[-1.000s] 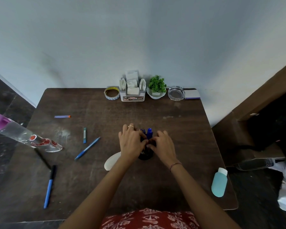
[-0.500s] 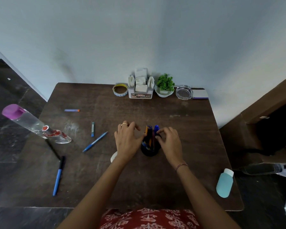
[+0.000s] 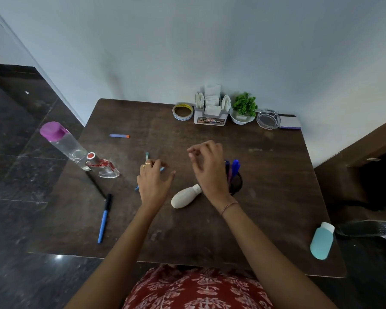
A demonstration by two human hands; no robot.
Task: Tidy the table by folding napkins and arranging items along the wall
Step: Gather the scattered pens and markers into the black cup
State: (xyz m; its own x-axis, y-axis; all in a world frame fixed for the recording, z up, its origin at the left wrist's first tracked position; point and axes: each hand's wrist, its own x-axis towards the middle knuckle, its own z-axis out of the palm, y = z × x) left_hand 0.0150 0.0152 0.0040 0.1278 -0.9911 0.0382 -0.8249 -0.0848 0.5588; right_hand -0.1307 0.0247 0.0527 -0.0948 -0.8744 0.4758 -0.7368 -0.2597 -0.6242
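Left hand (image 3: 154, 182): being held low over the dark brown wooden table (image 3: 276, 175), fingers spread and relaxed, nothing being gripped. A slim blue pen (image 3: 162, 169) is being covered by it, with only the two ends showing; whether it is being touched cannot be told.

Right hand (image 3: 210, 172): being held raised beside the other, fingers loosely curled, nothing being held.

Black round pen cup (image 3: 237, 185): standing upright mid-table, loaded with blue pens, being partly hidden behind the right hand.

Small white plastic bottle (image 3: 185, 198): lying on its side between the two wrists, cap end just beside the right hand.

White folded napkins (image 3: 212, 101): being stored upright in a pale grey napkin holder (image 3: 210, 120) against the pale wall (image 3: 187, 41).

Also being lined up along the wall:
- a roll of tape with a yellow inner ring (image 3: 182, 111), left of the holder
- a green plant in a white bowl (image 3: 243, 110), right of the holder
- a round clear glass ashtray (image 3: 268, 118)
- a flat white block with a purple edge (image 3: 290, 124)

Loose on the table's left half:
- a short blue marker with an orange tip (image 3: 119, 136)
- a small teal stick (image 3: 147, 156)
- a blue pen with a black cap (image 3: 104, 217)
- a clear bottle with a purple cap (image 3: 61, 141)
- a clear glass bottle with red trim (image 3: 103, 168)

Teal plastic bottle with a white cap (image 3: 321, 241): lying near the table's right front corner.
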